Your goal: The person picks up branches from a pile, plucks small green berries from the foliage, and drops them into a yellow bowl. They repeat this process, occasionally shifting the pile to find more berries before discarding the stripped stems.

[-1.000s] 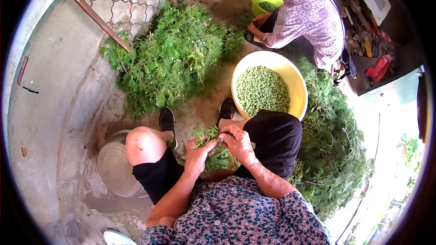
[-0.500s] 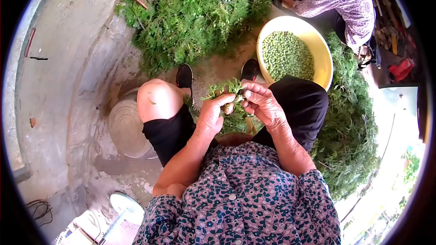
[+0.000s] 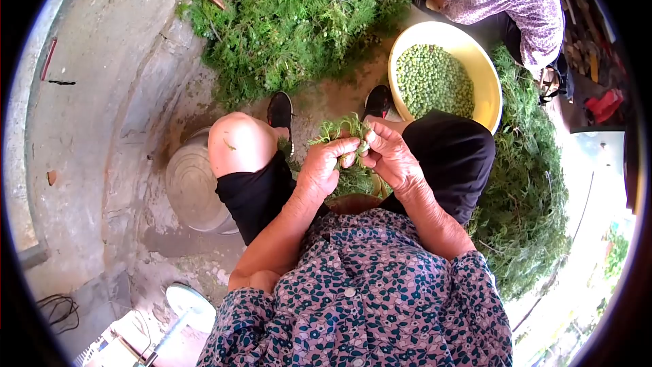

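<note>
Between the knees, my left hand (image 3: 322, 164) is closed on a small green sprig (image 3: 346, 127), whose leafy tips stick up past the fingers. My right hand (image 3: 394, 158) pinches at the same sprig from the other side, its fingertips close to those of my left hand. Whether the right fingertips also hold a berry is too small to tell. Below both hands, a container (image 3: 354, 204) with greenery in it shows partly between the thighs. Beyond the right knee stands a yellow tub (image 3: 483, 88) holding many round green berries (image 3: 435, 80).
A large heap of green branches (image 3: 292, 24) lies ahead, and another pile (image 3: 523, 231) lies to the right. A co-worker in a patterned top (image 3: 513, 0) sits at the upper right. A round lidded pot (image 3: 197, 187) stands by the left knee.
The fingers of both hands have shifted slightly on the sprig and sit closer together. The co-worker's arm has moved a little. The whole view has shifted slightly.
</note>
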The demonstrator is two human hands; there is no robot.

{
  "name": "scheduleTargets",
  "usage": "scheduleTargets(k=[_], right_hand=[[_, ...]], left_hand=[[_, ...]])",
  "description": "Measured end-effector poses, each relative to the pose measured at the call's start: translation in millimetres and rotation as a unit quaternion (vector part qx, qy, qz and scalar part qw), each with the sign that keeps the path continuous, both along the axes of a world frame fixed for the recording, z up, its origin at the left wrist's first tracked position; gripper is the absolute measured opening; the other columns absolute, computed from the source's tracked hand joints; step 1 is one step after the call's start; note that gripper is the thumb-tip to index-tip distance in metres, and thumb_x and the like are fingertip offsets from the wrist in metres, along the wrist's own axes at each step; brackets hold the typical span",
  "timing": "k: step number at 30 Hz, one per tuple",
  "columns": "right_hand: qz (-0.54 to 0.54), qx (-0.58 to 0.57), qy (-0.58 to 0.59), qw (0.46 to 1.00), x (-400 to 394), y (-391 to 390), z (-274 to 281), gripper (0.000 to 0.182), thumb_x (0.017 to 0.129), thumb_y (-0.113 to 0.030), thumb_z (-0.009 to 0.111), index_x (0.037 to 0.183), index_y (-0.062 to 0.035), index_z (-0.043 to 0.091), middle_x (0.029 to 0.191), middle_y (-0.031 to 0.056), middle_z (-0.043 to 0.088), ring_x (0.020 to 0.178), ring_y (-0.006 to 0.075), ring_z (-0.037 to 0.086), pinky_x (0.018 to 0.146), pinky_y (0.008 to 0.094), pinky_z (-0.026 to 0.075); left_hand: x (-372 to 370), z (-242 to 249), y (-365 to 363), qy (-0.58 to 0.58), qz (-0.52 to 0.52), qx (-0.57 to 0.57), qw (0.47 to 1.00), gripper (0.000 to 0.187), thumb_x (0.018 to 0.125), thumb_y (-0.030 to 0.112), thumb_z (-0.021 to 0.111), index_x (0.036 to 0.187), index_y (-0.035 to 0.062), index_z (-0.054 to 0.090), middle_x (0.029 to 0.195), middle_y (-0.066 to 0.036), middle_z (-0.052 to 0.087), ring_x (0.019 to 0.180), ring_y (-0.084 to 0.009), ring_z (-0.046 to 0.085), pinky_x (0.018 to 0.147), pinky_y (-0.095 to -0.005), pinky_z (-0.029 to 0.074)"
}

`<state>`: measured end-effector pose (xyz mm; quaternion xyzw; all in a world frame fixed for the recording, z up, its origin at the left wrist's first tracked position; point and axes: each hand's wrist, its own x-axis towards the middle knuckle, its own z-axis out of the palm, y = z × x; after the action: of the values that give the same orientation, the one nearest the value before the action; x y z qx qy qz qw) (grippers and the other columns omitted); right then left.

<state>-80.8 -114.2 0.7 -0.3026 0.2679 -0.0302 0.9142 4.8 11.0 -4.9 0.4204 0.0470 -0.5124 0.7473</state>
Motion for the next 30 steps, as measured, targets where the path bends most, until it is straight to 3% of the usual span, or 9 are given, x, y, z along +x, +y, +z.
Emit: scheduleTargets(k=[4,10,12,14,15,22,26,28,30], right_hand=[[-0.009,0.052,-0.028,0.998,-1,1,2,0.016,0.084,-0.014,0.061,0.096,-0.0050,0.058,0.078,-0.0010,0.058,0.061,0.0073,0.050,0.052,0.0213,0.037],[0.043,-0.124,-0.082,0.988,-1,-6,-4,0.022,0.081,-0.007,0.063,0.102,-0.0038,0.059,0.080,0.0006,0.060,0.060,0.0081,0.049,0.050,0.0209,0.038],[-0.007,-0.082,-0.063,0.995,1,0,-11,0.018,0.081,-0.008,0.063,0.098,-0.0035,0.060,0.079,0.0010,0.060,0.060,0.0083,0.050,0.050,0.0217,0.039],[-0.092,0.093,-0.023,0.991,3,1,-17,0.015,0.082,-0.010,0.062,0.095,-0.0035,0.060,0.076,0.0016,0.060,0.062,0.0096,0.052,0.050,0.0220,0.040],[-0.132,0.113,0.011,0.985,2,-3,-7,0.011,0.083,-0.011,0.060,0.092,-0.0038,0.060,0.076,0.0022,0.059,0.064,0.0111,0.054,0.050,0.0229,0.041],[-0.076,-0.004,0.016,0.997,-8,-3,24,0.012,0.084,-0.010,0.060,0.095,-0.0040,0.057,0.073,0.0012,0.057,0.060,0.0098,0.052,0.048,0.0213,0.038],[-0.039,-0.212,0.001,0.976,-6,11,23,0.015,0.083,-0.009,0.062,0.095,-0.0029,0.056,0.064,-0.0027,0.049,0.051,0.0039,0.043,0.043,0.0166,0.033],[-0.054,-0.278,0.039,0.958,1,15,17,0.014,0.083,-0.008,0.062,0.093,-0.0021,0.055,0.065,-0.0021,0.049,0.051,0.0037,0.043,0.043,0.0173,0.033],[-0.047,-0.269,0.046,0.961,5,17,18,0.013,0.083,-0.007,0.061,0.092,-0.0023,0.054,0.066,-0.0018,0.050,0.051,0.0039,0.044,0.043,0.0173,0.033]], left_hand=[[0,-4,2,0.061,0.012,-0.040,0.997,0.008,0.081,0.005,0.058,0.087,0.0016,0.056,0.071,-0.001,0.054,0.053,-0.0064,0.044,0.049,-0.0193,0.034],[1,-5,4,0.065,0.013,-0.044,0.997,0.007,0.082,0.004,0.058,0.088,0.0026,0.056,0.070,0.000,0.053,0.053,-0.0062,0.043,0.050,-0.0193,0.034],[0,-3,2,0.059,0.016,-0.054,0.997,0.007,0.082,0.005,0.058,0.088,0.0029,0.056,0.070,0.000,0.053,0.053,-0.0065,0.044,0.050,-0.0201,0.034],[-1,0,0,0.054,0.018,-0.066,0.996,0.007,0.082,0.005,0.058,0.088,0.0032,0.056,0.071,0.000,0.053,0.054,-0.0068,0.044,0.051,-0.0209,0.035],[-2,2,0,0.056,0.023,-0.070,0.996,0.007,0.082,0.005,0.058,0.088,0.0034,0.055,0.072,0.000,0.053,0.055,-0.0079,0.045,0.052,-0.0219,0.036],[-4,2,-4,-0.038,0.110,-0.035,0.993,0.007,0.081,0.007,0.062,0.086,0.0039,0.057,0.078,-0.002,0.058,0.063,-0.0108,0.050,0.054,-0.0230,0.039],[-8,9,-6,-0.075,0.113,-0.011,0.991,0.009,0.082,0.007,0.061,0.088,0.0055,0.054,0.075,-0.001,0.055,0.063,-0.0111,0.050,0.055,-0.0243,0.040],[-9,10,-7,-0.102,0.097,0.025,0.990,0.011,0.082,0.007,0.062,0.089,0.0052,0.054,0.076,-0.001,0.055,0.063,-0.0107,0.050,0.054,-0.0233,0.039],[-10,8,-7,-0.103,0.099,0.023,0.989,0.011,0.082,0.007,0.062,0.090,0.0049,0.054,0.076,-0.001,0.056,0.062,-0.0106,0.050,0.054,-0.0231,0.038]])
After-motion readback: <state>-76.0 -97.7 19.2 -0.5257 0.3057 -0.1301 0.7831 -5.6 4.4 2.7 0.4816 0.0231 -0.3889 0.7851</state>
